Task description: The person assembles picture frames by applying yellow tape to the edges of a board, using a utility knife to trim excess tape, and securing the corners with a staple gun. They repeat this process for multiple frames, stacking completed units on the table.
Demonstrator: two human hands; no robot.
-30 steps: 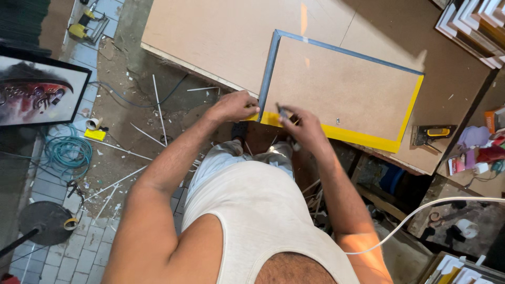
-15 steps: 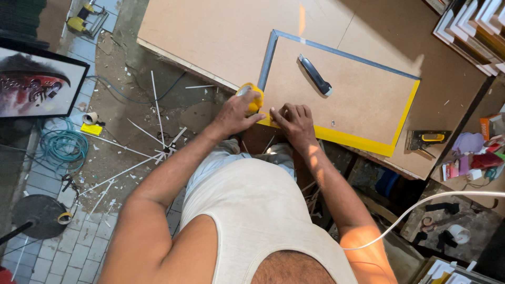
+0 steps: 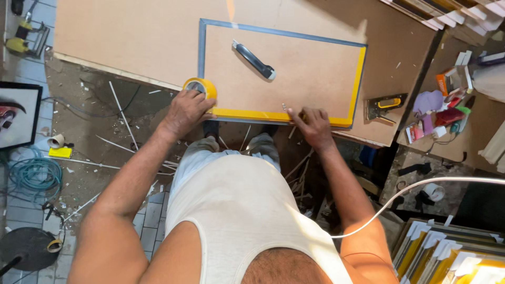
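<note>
A roll of yellow tape stands on edge at the near-left corner of a flat brown backing board, its glossy band bright against the matte fibre surface. The left hand curls around the roll from below, fingers closed on it. From the roll a strip of yellow tape runs along the board's near edge, and another yellow strip covers the right edge; the far and left edges carry a dull grey-blue border. The right hand presses on the near strip with fingers bunched narrow, fingertips down on the tape (whether it pinches anything I cannot tell).

On the board lies a utility knife, a slim dark handle with pale ends, set at a slant and well apart from both hands. The board rests on a larger sheet of pale hardboard that serves as the worktop.

Just beside the board's right corner sits a staple gun, grey metal with a yellow grip. Further right is a clutter of small coloured packets. Stacked picture frames fill the far right corner. On the floor to the left are thin pale offcut strips, a coiled teal hose and a framed picture. A white cable arcs across the lower right.
</note>
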